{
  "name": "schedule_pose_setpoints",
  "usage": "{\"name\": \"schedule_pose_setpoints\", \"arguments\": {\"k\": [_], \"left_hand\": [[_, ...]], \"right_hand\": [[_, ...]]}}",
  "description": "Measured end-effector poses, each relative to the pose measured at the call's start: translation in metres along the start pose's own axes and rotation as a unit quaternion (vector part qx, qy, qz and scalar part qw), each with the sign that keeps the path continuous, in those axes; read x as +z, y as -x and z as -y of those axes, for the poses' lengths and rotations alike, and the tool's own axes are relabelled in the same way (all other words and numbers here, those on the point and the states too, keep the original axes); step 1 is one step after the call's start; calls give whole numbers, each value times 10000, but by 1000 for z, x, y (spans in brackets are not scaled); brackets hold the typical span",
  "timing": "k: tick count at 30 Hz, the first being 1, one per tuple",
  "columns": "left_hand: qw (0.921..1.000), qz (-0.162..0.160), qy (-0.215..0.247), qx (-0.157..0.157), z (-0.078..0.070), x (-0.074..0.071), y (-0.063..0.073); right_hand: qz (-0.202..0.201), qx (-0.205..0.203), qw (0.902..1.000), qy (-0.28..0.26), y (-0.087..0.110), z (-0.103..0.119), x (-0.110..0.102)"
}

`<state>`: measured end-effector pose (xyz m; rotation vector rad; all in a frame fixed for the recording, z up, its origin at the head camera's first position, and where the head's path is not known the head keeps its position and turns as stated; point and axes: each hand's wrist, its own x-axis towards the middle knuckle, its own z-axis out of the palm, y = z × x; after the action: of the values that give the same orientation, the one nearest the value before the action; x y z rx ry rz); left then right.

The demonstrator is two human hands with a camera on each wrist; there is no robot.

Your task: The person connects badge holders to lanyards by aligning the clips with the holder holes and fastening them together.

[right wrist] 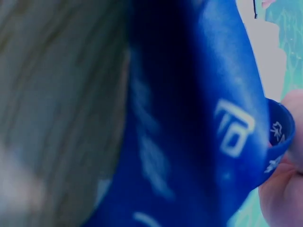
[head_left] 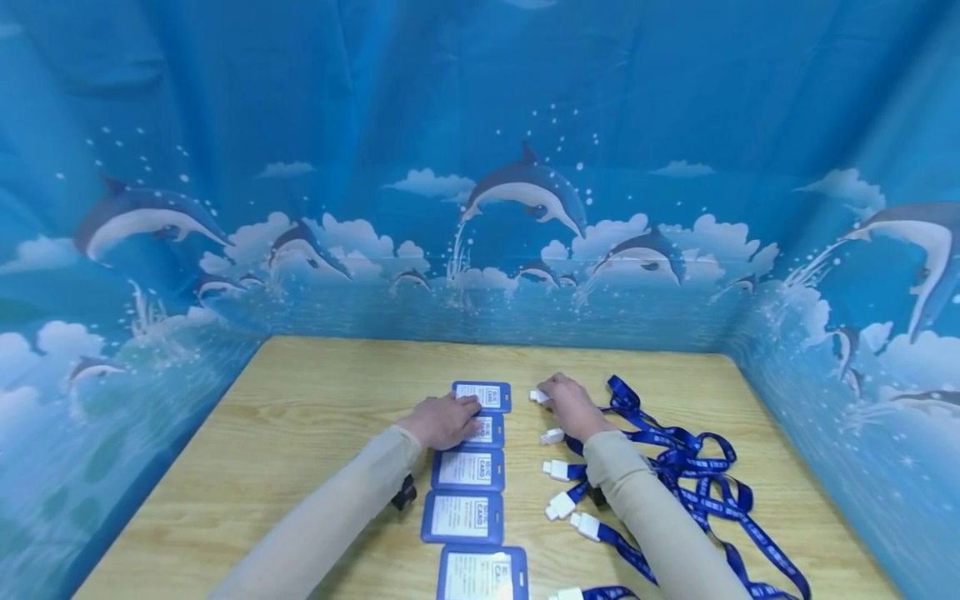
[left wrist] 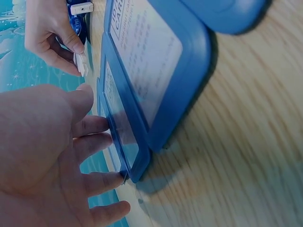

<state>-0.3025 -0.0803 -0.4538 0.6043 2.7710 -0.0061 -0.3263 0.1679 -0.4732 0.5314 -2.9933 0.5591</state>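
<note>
A blue, dolphin-printed backdrop (head_left: 465, 92) hangs behind and on both sides of the wooden table (head_left: 322, 375). Two beige sleeves (head_left: 330, 517) reach in over the table toward its far edge. A tangle of blue lanyards (head_left: 677, 458) lies looped on the right half, spreading toward the right edge; in the right wrist view, one blurred strap fills much of the frame. Five blue card holders (head_left: 468, 468) form a column near the table's middle, from short of the far edge down toward the near side. The left hand (head_left: 442, 421) lies over the two farthest holders, its fingers extended and slightly spread, fingertips at their edges. The right hand (head_left: 573, 406), also toward the far edge, pinches the farthest white clip (head_left: 536, 396) between thumb and fingers. More white clips (head_left: 556, 470) on the lanyards' ends lie in a rough row just right of the holders.
</note>
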Motion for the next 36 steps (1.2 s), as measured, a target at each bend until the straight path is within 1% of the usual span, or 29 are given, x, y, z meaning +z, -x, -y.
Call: {"name": "schedule_pose_setpoints", "arguments": {"k": [8, 16, 23, 29, 36], "left_hand": [[10000, 3, -15, 80, -2, 2, -1], [9999, -23, -10, 156, -4, 2, -2], [9999, -2, -77, 115, -6, 0, -2], [9999, 29, -91, 85, -7, 0, -3], [10000, -33, -24, 82, -10, 1, -5]], "right_hand": [[106, 176, 9998, 19, -2, 3, 1], [120, 195, 9997, 37, -3, 4, 2], [108, -9, 9999, 109, -5, 7, 4], [160, 60, 9998, 99, -9, 10, 6], [198, -147, 9995, 195, -11, 9, 8]]}}
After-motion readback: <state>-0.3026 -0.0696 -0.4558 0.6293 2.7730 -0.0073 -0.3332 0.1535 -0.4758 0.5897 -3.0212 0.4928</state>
